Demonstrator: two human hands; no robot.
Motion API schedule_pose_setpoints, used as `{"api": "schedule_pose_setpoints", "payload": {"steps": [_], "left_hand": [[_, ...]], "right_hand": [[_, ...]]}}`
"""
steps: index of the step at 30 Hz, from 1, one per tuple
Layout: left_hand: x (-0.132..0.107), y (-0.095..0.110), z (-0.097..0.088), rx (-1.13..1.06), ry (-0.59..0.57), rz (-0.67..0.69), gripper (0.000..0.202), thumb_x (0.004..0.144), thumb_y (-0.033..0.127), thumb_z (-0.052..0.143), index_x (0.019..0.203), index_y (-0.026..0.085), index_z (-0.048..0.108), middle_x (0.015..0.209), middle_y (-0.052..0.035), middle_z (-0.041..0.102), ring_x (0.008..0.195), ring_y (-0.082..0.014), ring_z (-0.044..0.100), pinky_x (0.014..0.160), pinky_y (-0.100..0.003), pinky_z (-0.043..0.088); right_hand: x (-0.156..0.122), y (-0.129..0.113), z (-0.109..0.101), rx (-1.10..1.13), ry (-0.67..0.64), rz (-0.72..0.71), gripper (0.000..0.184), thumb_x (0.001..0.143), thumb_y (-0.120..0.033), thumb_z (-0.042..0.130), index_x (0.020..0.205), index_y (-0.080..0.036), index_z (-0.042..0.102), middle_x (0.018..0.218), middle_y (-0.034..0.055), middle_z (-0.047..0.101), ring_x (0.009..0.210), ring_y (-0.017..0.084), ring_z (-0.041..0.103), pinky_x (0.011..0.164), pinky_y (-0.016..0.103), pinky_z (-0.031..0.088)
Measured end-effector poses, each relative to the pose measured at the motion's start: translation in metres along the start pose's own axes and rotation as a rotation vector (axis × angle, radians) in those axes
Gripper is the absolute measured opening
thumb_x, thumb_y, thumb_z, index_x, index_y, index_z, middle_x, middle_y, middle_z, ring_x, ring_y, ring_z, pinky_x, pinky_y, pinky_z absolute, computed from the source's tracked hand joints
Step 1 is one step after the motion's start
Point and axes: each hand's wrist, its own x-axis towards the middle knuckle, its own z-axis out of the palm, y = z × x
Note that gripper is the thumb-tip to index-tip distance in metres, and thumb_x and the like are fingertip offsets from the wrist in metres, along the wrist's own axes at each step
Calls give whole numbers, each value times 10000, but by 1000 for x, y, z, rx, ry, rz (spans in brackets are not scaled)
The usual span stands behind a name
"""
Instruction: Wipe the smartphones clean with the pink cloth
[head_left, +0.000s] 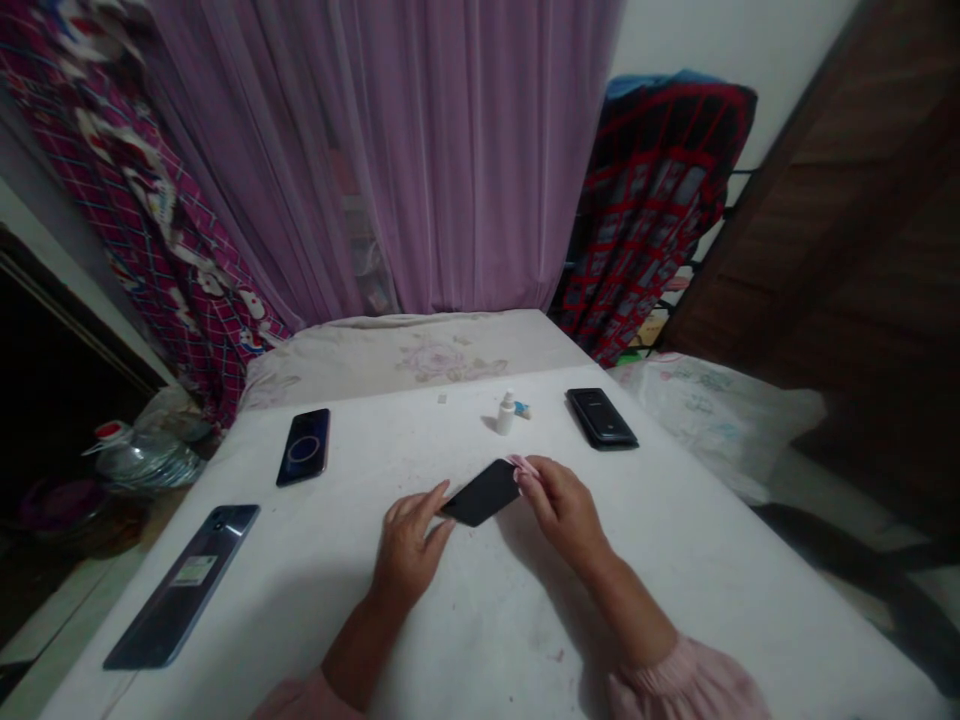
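A black phone point(484, 492) lies flat near the middle of the white table point(675, 560). My left hand point(409, 545) rests on the table with its fingers stretched toward the phone's near corner, touching its edge. My right hand point(559, 505) is at the phone's right end, fingers closed on a small pink cloth point(522, 466) that presses against the phone.
A small white bottle point(506, 412) stands behind the phone. A dark phone point(601, 417) lies at the far right, another phone point(304, 446) at the far left, and a large grey-blue phone point(184, 585) near the left edge. Purple curtain behind; a plastic bottle point(139, 455) sits left of the table.
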Motion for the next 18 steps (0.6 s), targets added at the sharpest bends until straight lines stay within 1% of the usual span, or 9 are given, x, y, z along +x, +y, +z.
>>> {"api": "schedule_pose_setpoints", "payload": {"steps": [2, 4, 6, 8, 9, 11, 14, 16, 18], "left_hand": [[4, 4, -5, 8, 35, 31, 368, 930, 318, 521, 1287, 261, 589, 1101, -69, 735, 1052, -249, 657, 921, -430, 499], [12, 9, -11, 8, 69, 51, 350, 946, 331, 505, 1274, 257, 599, 1154, -76, 718, 1092, -249, 643, 944, -425, 494], [22, 16, -17, -6, 76, 72, 367, 954, 342, 498, 1296, 241, 583, 1197, -85, 700, 1124, -244, 630, 968, -417, 488], [31, 22, -21, -18, 54, 78, 375, 958, 351, 496, 1306, 237, 574, 1220, -86, 690, 1132, -239, 629, 962, -406, 498], [35, 25, -22, -22, 42, 78, 355, 959, 353, 497, 1282, 238, 591, 1200, -83, 699, 1109, -236, 642, 946, -400, 508], [41, 27, -22, -21, 26, 74, 295, 959, 357, 505, 1190, 238, 646, 1096, -73, 735, 1011, -228, 679, 894, -385, 530], [43, 26, -23, -20, 31, 70, 246, 955, 356, 519, 1084, 235, 689, 957, -58, 757, 882, -213, 701, 827, -356, 543], [42, 24, -25, -34, 39, 56, 231, 950, 349, 523, 1053, 242, 700, 941, -47, 759, 864, -207, 702, 807, -334, 542], [38, 21, -27, -51, 46, 13, 217, 939, 340, 527, 1002, 246, 713, 918, -33, 762, 839, -198, 704, 785, -311, 540]], "right_hand": [[12, -5, -8, -96, 8, -153, 310, 990, -383, 415, 1012, -213, 672, 900, 80, 721, 815, 206, 644, 741, 314, 462], [22, -13, -12, -166, -15, -279, 307, 1001, -355, 405, 1010, -204, 671, 889, 88, 706, 802, 206, 621, 741, 323, 442], [29, -21, -10, -186, -66, -363, 309, 1011, -333, 390, 1019, -201, 669, 882, 87, 697, 807, 204, 607, 751, 325, 431], [33, -29, -6, -168, -115, -406, 308, 1020, -332, 384, 1039, -202, 663, 893, 83, 699, 820, 200, 604, 760, 321, 428], [34, -32, -4, -152, -133, -418, 310, 1023, -338, 382, 1051, -203, 659, 903, 82, 702, 832, 199, 607, 766, 320, 429], [34, -35, 1, -112, -148, -423, 322, 1029, -356, 372, 1061, -207, 655, 922, 79, 709, 853, 198, 616, 777, 320, 435], [34, -37, 11, -30, -122, -400, 351, 1037, -377, 346, 1087, -208, 650, 975, 77, 719, 896, 193, 633, 804, 318, 447], [32, -37, 20, 13, -87, -360, 369, 1041, -381, 330, 1120, -206, 645, 1009, 76, 725, 905, 187, 641, 809, 312, 451], [28, -36, 31, 16, -64, -293, 384, 1044, -376, 312, 1157, -210, 639, 1020, 70, 730, 889, 184, 646, 797, 307, 448]]}}
